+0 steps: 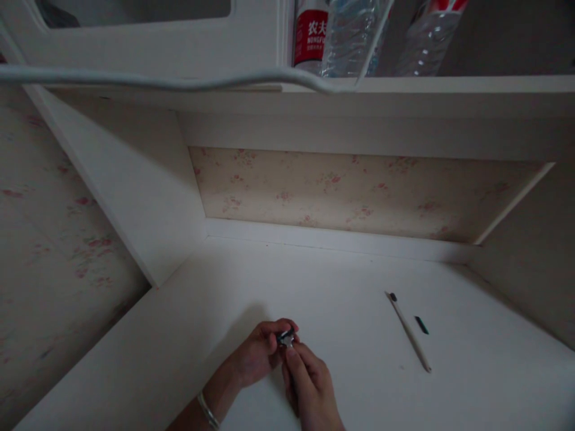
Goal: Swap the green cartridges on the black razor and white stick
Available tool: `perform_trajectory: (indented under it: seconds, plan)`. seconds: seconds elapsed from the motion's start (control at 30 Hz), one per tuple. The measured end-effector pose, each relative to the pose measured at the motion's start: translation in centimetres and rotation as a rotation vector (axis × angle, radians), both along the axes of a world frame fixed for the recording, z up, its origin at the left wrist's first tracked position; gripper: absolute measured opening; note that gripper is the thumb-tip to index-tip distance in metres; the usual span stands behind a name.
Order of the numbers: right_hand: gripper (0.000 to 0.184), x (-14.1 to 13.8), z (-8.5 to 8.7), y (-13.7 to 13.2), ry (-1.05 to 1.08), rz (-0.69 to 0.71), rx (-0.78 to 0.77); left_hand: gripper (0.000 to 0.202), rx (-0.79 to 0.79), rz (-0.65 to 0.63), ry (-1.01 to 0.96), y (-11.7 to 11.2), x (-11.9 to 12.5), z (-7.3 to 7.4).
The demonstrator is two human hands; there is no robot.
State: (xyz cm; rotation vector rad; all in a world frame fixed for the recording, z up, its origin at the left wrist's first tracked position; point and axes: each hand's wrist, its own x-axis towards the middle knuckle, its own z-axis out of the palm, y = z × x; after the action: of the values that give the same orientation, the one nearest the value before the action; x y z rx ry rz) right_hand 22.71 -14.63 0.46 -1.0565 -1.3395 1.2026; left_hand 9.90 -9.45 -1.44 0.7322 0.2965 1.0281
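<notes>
Close together above the white desk, my two hands meet around a small dark and shiny silver piece (286, 339); its kind is too small to make out. My left hand (258, 356), with a silvery bracelet at the wrist, pinches its dark part between thumb and fingers. My right hand (309, 380) is closed, its thumb pressed at the silver part from below. Both palms are turned out of sight, and fingers partly cover the piece.
To the right on the desk (332, 293) lie a slim pale pen-like stick (409, 335) and a short dark strip (421, 325). Overhead, a shelf (404, 85) holds plastic bottles (350, 39), and a white cable (157, 79) crosses in front. A side panel (135, 179) stands left.
</notes>
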Motion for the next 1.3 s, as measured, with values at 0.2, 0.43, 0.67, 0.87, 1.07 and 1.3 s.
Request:
perform_trajectory:
  seconds: [0.2,0.43,0.67,0.87,1.07,1.3]
  plan:
    - [0.039,-0.3,-0.3,0.0,0.056,0.03,-0.036,0.026,0.012,0.027,0.003,0.0,0.1,0.3]
    - [0.04,-0.1,0.1,0.0,0.032,0.033,-0.029,0.027,-0.05,0.025,0.004,-0.2,0.1,0.3]
    - [0.041,0.0,-0.3,0.1,-0.005,0.022,0.01,0.025,-0.029,0.005,-0.018,-0.2,0.1,0.6]
    - [0.041,-0.2,-0.2,0.0,0.022,-0.009,-0.013,0.025,-0.02,-0.003,-0.032,0.0,0.0,-0.2]
    - [0.04,0.0,-0.2,0.1,0.0,-0.004,-0.002,0.028,-0.025,0.011,0.007,0.1,0.0,-0.5]
    - [0.039,-0.1,-0.3,-0.1,0.051,-0.015,0.002,0.028,-0.057,0.003,-0.007,0.0,-0.3,-0.6]
